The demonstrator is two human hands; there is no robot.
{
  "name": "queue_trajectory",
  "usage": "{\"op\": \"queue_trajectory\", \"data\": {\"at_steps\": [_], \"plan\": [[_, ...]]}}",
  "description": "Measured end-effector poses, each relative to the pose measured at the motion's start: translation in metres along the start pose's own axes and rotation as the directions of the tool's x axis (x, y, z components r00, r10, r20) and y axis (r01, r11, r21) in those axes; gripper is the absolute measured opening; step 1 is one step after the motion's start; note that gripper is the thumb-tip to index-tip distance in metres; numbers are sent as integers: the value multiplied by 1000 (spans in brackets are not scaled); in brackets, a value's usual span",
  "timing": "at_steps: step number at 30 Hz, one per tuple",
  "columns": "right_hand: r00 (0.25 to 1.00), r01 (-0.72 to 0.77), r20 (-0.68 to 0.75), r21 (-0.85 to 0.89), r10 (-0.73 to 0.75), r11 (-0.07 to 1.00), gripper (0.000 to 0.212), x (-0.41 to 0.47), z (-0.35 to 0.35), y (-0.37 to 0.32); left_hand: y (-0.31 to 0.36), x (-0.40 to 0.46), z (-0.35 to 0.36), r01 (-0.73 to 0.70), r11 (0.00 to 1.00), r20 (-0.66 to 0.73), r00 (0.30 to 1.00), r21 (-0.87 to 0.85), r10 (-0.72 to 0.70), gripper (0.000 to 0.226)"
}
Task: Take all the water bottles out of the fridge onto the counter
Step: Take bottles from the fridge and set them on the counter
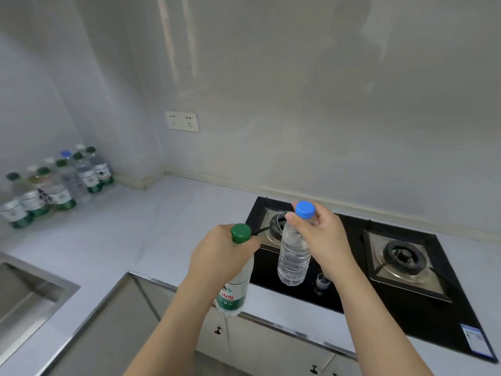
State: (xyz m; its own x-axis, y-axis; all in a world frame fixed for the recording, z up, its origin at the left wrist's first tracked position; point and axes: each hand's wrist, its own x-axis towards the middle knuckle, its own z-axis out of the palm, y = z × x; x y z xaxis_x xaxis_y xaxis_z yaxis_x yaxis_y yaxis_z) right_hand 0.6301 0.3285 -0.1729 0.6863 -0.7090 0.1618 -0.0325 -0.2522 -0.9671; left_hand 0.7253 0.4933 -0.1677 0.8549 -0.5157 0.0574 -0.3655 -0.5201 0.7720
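My left hand (219, 256) grips the neck of a green-capped water bottle (233, 294) with a green label, held in the air over the counter's front edge. A clear blue-capped water bottle (294, 256) hangs from my right hand (322, 234), gripped just under its cap above the left side of the black gas stove (352, 294). Several water bottles (57, 185), most with green caps and one with a blue cap, stand grouped on the white counter (141, 229) in the far left corner. The fridge is out of view.
The stove has two burners, a left one (276, 223) behind the bottles and a right one (404, 256), and a knob (322, 280). A steel sink (29, 291) sits at the lower left. A wall socket (181, 121) is on the back wall. Cabinet doors lie below the counter.
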Motion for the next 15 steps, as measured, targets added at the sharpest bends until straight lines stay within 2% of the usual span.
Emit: {"op": "queue_trajectory", "data": {"at_steps": [5, 8, 15], "plan": [[989, 0, 146, -101, 14, 995, 25, 17, 70, -6, -49, 23, -46, 114, 990, -95, 988, -85, -122, 35], [974, 25, 226, -119, 3, 993, 20, 34, 106, -6, -71, 38, -61, 158, 985, -147, 975, -74, -168, 35], [946, 44, 324, -102, -8, 994, 17, 94, 180, 4, -113, 97, -87, 228, 966, -158, 956, -123, -246, 37]]}}
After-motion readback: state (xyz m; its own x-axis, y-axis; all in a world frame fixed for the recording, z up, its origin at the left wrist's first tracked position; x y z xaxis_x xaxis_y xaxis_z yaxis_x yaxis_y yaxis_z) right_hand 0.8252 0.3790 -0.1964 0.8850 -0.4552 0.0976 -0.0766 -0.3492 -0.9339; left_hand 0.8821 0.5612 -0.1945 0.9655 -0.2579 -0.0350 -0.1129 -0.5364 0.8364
